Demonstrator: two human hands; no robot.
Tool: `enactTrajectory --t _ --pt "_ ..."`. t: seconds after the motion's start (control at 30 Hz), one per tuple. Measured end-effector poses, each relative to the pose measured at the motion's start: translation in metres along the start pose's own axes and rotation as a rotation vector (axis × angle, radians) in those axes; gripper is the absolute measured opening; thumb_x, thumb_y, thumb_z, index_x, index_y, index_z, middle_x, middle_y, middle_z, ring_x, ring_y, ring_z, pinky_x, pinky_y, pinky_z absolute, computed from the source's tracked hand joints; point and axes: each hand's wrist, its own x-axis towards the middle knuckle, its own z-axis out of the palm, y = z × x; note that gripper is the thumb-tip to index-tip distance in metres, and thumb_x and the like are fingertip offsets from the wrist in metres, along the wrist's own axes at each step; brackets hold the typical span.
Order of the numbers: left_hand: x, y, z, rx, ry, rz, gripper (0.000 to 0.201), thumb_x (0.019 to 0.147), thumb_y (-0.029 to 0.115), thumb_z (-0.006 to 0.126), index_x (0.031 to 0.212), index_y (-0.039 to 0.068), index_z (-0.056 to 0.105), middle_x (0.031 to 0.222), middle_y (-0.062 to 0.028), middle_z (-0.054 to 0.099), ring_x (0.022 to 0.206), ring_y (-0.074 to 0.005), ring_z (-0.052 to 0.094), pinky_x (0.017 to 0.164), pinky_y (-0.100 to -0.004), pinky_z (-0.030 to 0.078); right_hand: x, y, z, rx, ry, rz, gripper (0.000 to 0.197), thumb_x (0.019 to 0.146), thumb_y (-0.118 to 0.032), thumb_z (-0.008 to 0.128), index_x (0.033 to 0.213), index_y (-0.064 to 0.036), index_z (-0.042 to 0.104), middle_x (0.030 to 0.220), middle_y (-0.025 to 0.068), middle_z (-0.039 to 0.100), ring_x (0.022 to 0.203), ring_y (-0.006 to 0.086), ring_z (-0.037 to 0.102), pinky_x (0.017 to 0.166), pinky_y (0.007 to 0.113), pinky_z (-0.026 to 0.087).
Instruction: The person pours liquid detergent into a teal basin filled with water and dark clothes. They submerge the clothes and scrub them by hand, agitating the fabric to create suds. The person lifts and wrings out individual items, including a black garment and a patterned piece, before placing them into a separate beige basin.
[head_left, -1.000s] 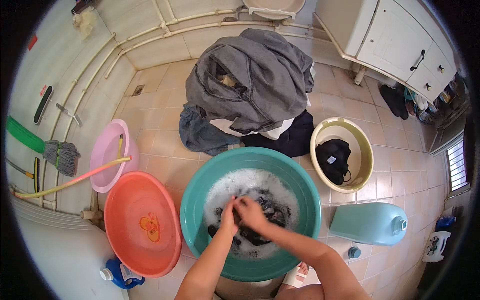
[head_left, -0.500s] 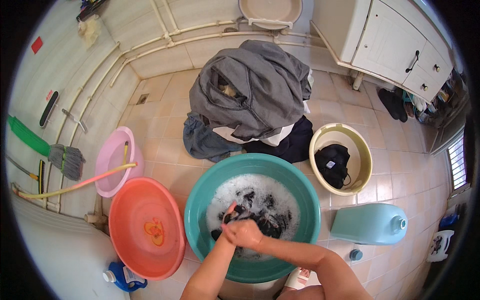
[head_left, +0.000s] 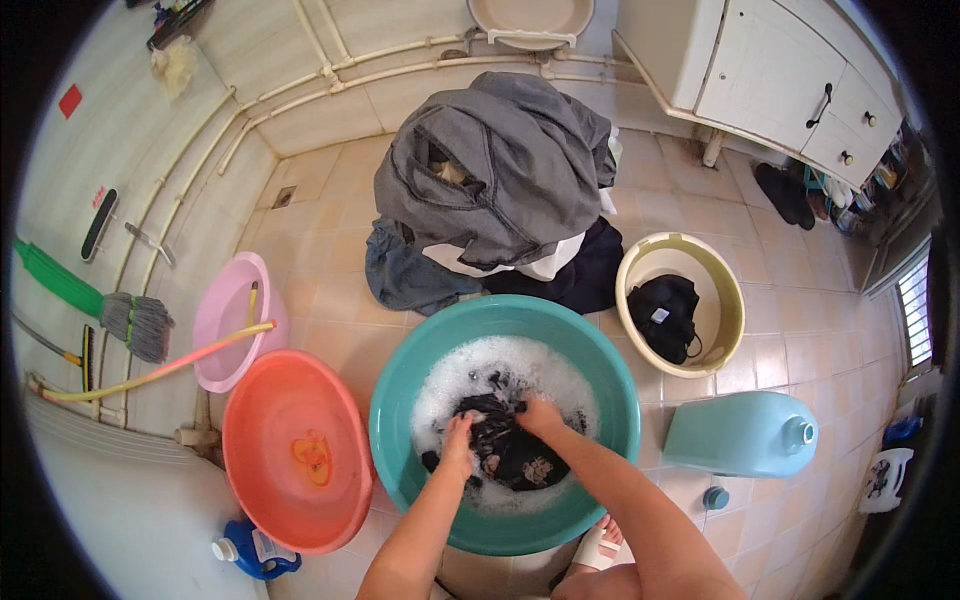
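Note:
A wet black garment (head_left: 512, 452) with a pale flower-like print lies bunched in the teal basin (head_left: 393, 410). White suds (head_left: 445, 375) float on the water around it. My left hand (head_left: 459, 440) is closed on the cloth's left side, its fingers partly sunk in the folds. On the other side my right hand (head_left: 541, 417) grips the cloth's upper right edge, with the fingertips hidden. Between the two hands the cloth is stretched into gathered pleats.
A grey heap of clothes (head_left: 500, 170) stands beyond the basin. At left are an orange basin (head_left: 262, 470) and a pink tub (head_left: 222, 300) with a hose (head_left: 190, 366). At right, a cream tub (head_left: 722, 340) holds black cloth, near a light-blue jug (head_left: 735, 435) and its cap (head_left: 715, 498).
My hands were together over the suds, right crossing to the left. Now they are apart, the right one farther right and forward, and the black garment is spread between them.

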Motion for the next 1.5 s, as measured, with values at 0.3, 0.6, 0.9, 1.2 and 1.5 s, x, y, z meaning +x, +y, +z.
enactTrajectory --t 0.3,0.6,0.9,1.2,1.5 --pt "-0.052 0.041 0.045 -0.419 -0.418 -0.086 0.047 0.084 0.048 0.054 0.109 0.008 0.056 0.098 -0.0071 0.061 0.096 -0.0235 0.056 0.085 -0.0386 0.045 -0.101 -0.134 -0.051 0.526 -0.101 -0.4 0.027 0.08 -0.024 0.057 0.097 -0.0035 0.053 0.091 0.0192 0.058 0.084 0.0327 0.058 0.074 0.038 0.045" --pt "-0.035 0.008 0.034 -0.234 -0.317 0.125 0.027 0.088 0.033 0.046 0.091 0.008 0.057 0.09 -0.0057 0.059 0.086 -0.0178 0.055 0.074 -0.0353 0.046 -0.046 -0.104 -0.052 0.16 0.146 -0.308 0.044 0.087 -0.038 0.046 0.068 -0.0029 0.064 0.068 0.021 0.06 0.063 0.0373 0.059 0.057 0.042 0.049" --pt "-0.049 0.025 0.052 0.137 0.177 0.089 0.03 0.082 0.027 0.061 0.102 0.006 0.056 0.103 -0.0043 0.057 0.092 -0.0178 0.053 0.076 -0.0323 0.041 -0.001 -0.044 -0.032 0.434 0.19 0.205 0.044 0.085 -0.043 0.05 0.089 -0.0006 0.061 0.083 0.025 0.06 0.081 0.0413 0.057 0.074 0.048 0.044" --pt "-0.032 0.001 0.034 0.232 0.265 0.217 0.043 0.08 0.036 0.066 0.109 0.007 0.053 0.105 -0.0054 0.055 0.099 -0.0206 0.051 0.085 -0.0351 0.041 -0.002 -0.017 -0.014 0.383 0.019 0.4 0.033 0.076 -0.021 0.061 0.1 0.0017 0.056 0.086 0.0238 0.062 0.082 0.0377 0.061 0.073 0.044 0.049" --pt "-0.03 0.015 0.029 -0.609 -0.662 0.016 0.039 0.082 0.05 0.056 0.099 0.015 0.057 0.096 -0.0043 0.059 0.087 -0.0224 0.056 0.076 -0.0375 0.047 -0.106 -0.145 -0.052 0.497 -0.162 -0.349 0.035 0.083 -0.038 0.055 0.088 -0.0038 0.059 0.079 0.0216 0.061 0.074 0.0386 0.06 0.066 0.042 0.048"
